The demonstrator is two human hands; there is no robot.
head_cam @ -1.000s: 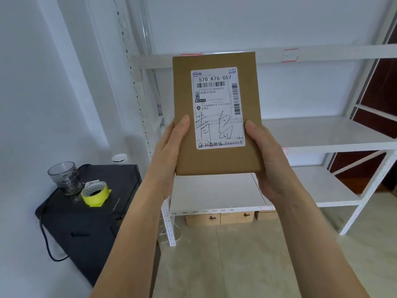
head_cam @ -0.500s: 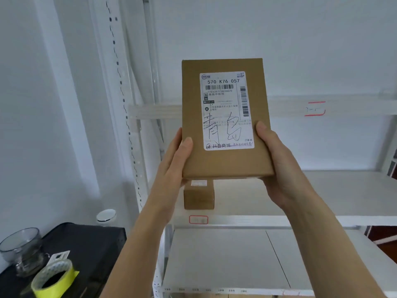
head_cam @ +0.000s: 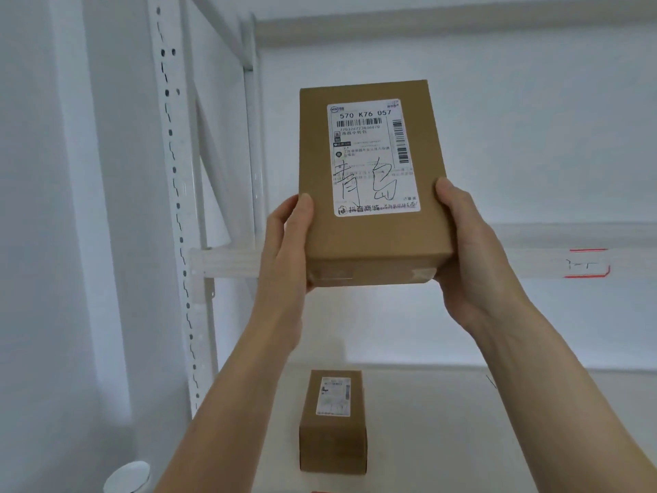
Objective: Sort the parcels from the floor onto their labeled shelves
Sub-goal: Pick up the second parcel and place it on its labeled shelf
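Raised higher than a second earlier, the parcel (head_cam: 373,183) stood upright against the wall above the upper shelf rail (head_cam: 227,261), the view having tilted up past the black case. From left, the left hand (head_cam: 288,250) and right hand (head_cam: 473,250) had fingers clamped on its lower edges. A smaller parcel (head_cam: 332,421) lay on the shelf (head_cam: 462,421) below. Matching the handwritten label to the red-bordered shelf tag (head_cam: 586,263) at right looked wise before setting it down.

In front of me the white shelf (head_cam: 462,421) carries one small brown parcel (head_cam: 332,426), lying label up near its left end. A higher shelf rail (head_cam: 533,263) bears a red-edged tag (head_cam: 586,264).
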